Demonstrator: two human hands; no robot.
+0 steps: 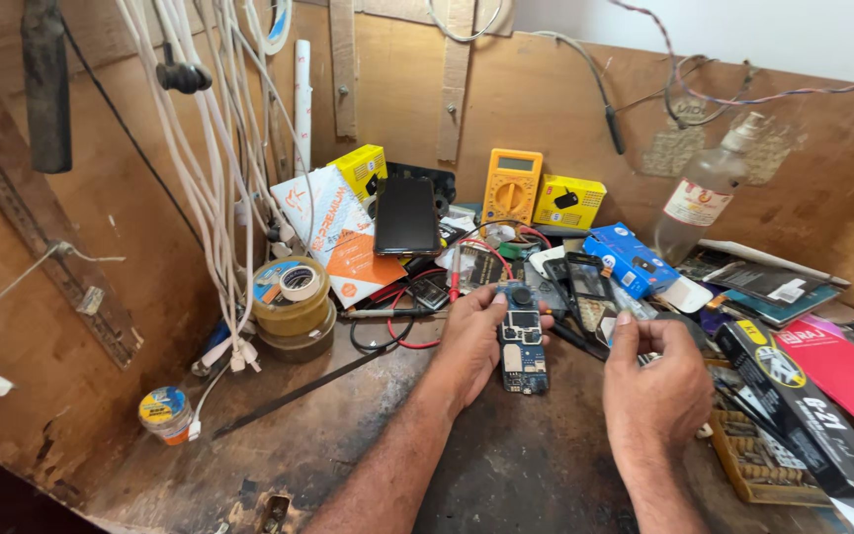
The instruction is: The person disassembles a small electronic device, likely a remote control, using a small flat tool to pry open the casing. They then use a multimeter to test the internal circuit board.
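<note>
left hand [471, 341] gripping small blue circuit board [523, 341] by its edge, holding it upright above dark workbench [368, 425]. right hand [649, 381] hovering just beside it, fingers pinched near black phone frame [590, 292]; whether pinching anything, cannot tell. step in hand, judging: inspecting bare board mid-teardown. next move calling for steady left grip, fine right fingertip work on board. yellow multimeter [512, 185], tape rolls [294, 302] lying behind.

Left edge of circuit board [523, 341] hidden behind left hand [471, 346] fingers, whatever right hand [652, 381] pinches too small to tell, black box [793, 415] cut off at btm-right edge, both forearms cut by btm edge, dark tool [46, 84] cropped at top
</note>
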